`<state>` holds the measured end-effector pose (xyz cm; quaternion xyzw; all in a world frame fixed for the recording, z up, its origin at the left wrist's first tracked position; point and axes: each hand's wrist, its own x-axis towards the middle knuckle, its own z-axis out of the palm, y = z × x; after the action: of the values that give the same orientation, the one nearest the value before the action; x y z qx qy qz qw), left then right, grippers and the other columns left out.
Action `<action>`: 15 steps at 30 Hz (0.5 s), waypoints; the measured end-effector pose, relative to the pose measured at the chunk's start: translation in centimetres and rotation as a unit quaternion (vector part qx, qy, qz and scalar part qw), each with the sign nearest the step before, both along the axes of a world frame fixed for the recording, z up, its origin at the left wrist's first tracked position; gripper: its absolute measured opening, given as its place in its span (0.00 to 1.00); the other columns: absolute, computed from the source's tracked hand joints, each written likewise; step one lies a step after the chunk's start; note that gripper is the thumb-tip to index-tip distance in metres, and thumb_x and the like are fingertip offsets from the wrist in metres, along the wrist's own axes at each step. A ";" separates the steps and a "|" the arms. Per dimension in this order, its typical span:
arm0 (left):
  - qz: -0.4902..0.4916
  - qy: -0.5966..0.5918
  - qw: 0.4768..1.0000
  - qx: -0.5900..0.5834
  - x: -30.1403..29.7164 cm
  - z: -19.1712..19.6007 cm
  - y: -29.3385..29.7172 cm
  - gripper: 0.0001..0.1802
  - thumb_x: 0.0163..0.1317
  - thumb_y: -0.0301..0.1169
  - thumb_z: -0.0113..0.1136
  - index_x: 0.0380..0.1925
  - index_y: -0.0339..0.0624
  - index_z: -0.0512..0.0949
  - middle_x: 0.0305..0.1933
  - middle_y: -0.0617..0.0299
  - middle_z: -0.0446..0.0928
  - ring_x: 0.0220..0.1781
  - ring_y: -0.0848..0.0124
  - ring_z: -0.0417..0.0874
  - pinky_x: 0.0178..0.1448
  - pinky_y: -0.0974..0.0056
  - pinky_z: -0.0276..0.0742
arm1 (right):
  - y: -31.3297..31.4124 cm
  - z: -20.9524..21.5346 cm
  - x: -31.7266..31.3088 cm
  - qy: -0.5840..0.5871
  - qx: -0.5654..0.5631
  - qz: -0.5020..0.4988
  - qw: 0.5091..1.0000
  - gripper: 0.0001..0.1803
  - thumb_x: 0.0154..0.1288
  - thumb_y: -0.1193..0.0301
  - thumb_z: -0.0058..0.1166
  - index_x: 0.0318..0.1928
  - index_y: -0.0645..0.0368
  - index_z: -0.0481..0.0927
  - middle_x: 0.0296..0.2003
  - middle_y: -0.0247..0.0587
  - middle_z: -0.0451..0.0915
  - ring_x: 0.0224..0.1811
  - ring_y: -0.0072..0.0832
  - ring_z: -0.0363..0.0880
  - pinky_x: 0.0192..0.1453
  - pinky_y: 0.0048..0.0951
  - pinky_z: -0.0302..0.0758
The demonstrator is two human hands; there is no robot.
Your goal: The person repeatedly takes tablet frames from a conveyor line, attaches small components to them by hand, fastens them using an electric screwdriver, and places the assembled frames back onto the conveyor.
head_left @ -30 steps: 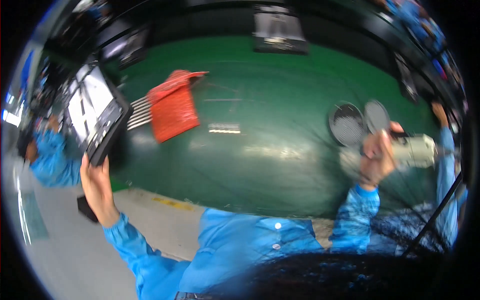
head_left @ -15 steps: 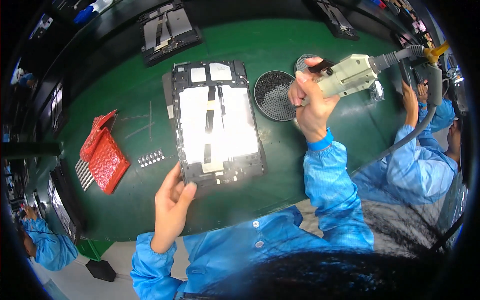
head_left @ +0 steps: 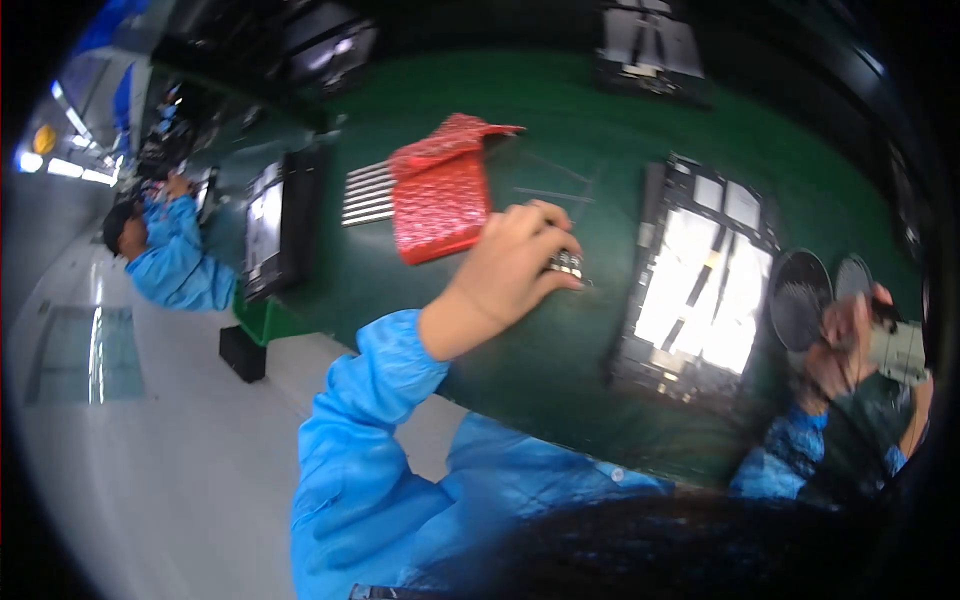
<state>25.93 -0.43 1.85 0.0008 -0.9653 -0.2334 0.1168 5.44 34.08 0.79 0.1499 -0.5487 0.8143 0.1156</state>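
Note:
My left hand (head_left: 505,262) is over the green table with its fingers curled and thumb drawn in. Between them shows a short strip of small black-and-silver parts (head_left: 567,263), partly hidden by the fingers. Far to the right, my right hand (head_left: 842,345), blurred, holds a pale electric screwdriver (head_left: 898,352). Between the two hands lies a tablet-like device with its back off (head_left: 697,290), showing bright silver panels and dark strips; neither hand touches it. A round dish (head_left: 801,300) sits just right of the device, beside my right hand.
A red bubble-wrap pouch (head_left: 440,210) lies left of my left hand, with a row of silver strips (head_left: 368,194) poking out. Dark device frames stand at the left table edge (head_left: 268,225) and far side (head_left: 652,45). A co-worker in blue (head_left: 180,255) is at far left.
The view has swung left. My left hand has let go of the device's lower corner and moved left to the strip of small parts. My right hand still holds the screwdriver.

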 end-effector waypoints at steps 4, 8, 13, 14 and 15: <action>-0.012 -0.040 0.999 0.029 -0.7 0.7 0.5 0.16 0.52 0.32 0.72 0.39 0.42 0.78 0.41 0.59 0.79 0.46 0.59 0.80 0.50 0.56 0.73 | 0.3 -0.8 -0.6 0.000 0.015 -0.001 1.000 0.18 0.67 0.73 0.52 0.56 0.65 0.72 0.20 0.29 0.62 0.18 0.15 0.57 0.21 0.20 0.55; -0.058 -0.007 0.980 0.188 -2.0 0.6 -0.2 0.13 0.54 0.28 0.71 0.38 0.35 0.80 0.35 0.49 0.84 0.38 0.53 0.87 0.42 0.59 0.81 | 0.7 -0.1 -0.4 -0.022 0.030 -0.048 0.998 0.22 0.64 0.73 0.58 0.57 0.63 0.72 0.22 0.26 0.64 0.18 0.13 0.58 0.22 0.19 0.57; 0.003 -0.028 0.995 0.097 -2.9 1.0 0.5 0.08 0.52 0.25 0.71 0.31 0.38 0.81 0.36 0.58 0.77 0.42 0.58 0.79 0.47 0.58 0.74 | -2.3 0.9 -0.2 0.006 -0.015 -0.008 1.000 0.20 0.63 0.77 0.58 0.55 0.60 0.72 0.21 0.29 0.65 0.15 0.18 0.59 0.19 0.23 0.60; 0.017 -0.036 0.997 0.073 -2.7 0.9 0.6 0.08 0.52 0.26 0.71 0.30 0.39 0.81 0.37 0.59 0.76 0.44 0.59 0.78 0.50 0.58 0.70 | -2.3 1.0 -0.4 0.003 -0.023 -0.011 1.000 0.19 0.63 0.77 0.57 0.54 0.61 0.71 0.20 0.31 0.64 0.14 0.19 0.60 0.18 0.23 0.60; 0.027 -0.044 0.997 0.049 -3.1 0.8 0.9 0.08 0.51 0.27 0.72 0.29 0.39 0.81 0.38 0.60 0.74 0.45 0.60 0.76 0.53 0.58 0.65 | -1.9 1.4 -0.5 0.001 -0.030 -0.018 0.999 0.19 0.63 0.77 0.56 0.54 0.63 0.71 0.19 0.32 0.64 0.14 0.20 0.60 0.18 0.24 0.61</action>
<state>22.84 0.46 2.60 0.0430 -0.9564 -0.2772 0.0808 4.95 32.19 2.16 0.1371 -0.5266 0.8280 0.1353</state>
